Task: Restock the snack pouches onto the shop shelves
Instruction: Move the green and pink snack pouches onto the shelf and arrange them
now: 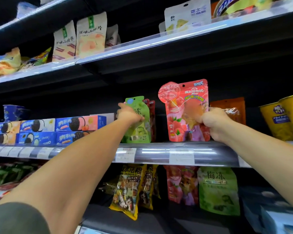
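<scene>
Six blue cookie boxes at nine o'clock; two yellow tubs at three o'clock; two green pouches; two strawberry pouches.

Upright red pouch, green pouch beside

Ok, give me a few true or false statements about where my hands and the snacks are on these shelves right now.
1. The right hand grips the red pouch at the middle shelf. True.
2. The left hand holds a blue box. False: it holds the green pouch.
3. The cookie boxes sit left of the green pouch. True.
4. The yellow tubs stand on the bottom shelf. False: they stand on the middle shelf, right of the red pouch.
</scene>
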The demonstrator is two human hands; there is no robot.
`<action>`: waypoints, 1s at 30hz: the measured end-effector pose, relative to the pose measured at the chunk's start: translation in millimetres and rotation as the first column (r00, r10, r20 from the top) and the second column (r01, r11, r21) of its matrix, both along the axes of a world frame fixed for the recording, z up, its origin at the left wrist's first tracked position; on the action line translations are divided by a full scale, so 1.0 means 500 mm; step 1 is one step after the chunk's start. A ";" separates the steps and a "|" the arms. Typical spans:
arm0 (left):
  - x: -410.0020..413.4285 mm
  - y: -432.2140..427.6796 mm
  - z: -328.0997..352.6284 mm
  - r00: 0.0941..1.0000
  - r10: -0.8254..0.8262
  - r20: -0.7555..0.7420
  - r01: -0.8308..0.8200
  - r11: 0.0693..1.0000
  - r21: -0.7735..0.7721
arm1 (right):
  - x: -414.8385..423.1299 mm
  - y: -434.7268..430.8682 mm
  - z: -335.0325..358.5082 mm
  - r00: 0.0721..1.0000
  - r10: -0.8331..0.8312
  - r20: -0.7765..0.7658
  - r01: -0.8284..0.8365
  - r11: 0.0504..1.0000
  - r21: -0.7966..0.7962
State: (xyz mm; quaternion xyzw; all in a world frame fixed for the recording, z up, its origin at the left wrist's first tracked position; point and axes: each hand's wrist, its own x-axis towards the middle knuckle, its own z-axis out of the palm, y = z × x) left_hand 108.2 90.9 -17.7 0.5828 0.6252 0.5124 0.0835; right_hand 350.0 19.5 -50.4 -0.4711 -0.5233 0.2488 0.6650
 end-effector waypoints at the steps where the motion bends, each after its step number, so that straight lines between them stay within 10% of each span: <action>1: -0.001 0.002 0.003 1.000 0.018 -0.007 -0.018 1.000 0.003 | 0.002 0.000 -0.001 1.000 -0.004 0.000 0.004 1.000 -0.004; 13: -0.016 0.010 -0.018 0.997 0.064 0.053 -0.067 0.996 0.053 | -0.006 -0.010 -0.006 0.999 0.019 -0.026 -0.020 0.999 -0.035; 21: -0.027 0.015 -0.047 0.882 -0.184 0.433 0.212 0.977 -0.018 | -0.005 -0.021 0.000 0.999 -0.005 -0.051 0.004 1.000 -0.020; 30: -0.035 -0.034 -0.042 0.771 -0.429 0.470 0.408 0.900 0.152 | -0.011 -0.021 0.009 0.995 -0.010 -0.098 0.013 1.000 0.028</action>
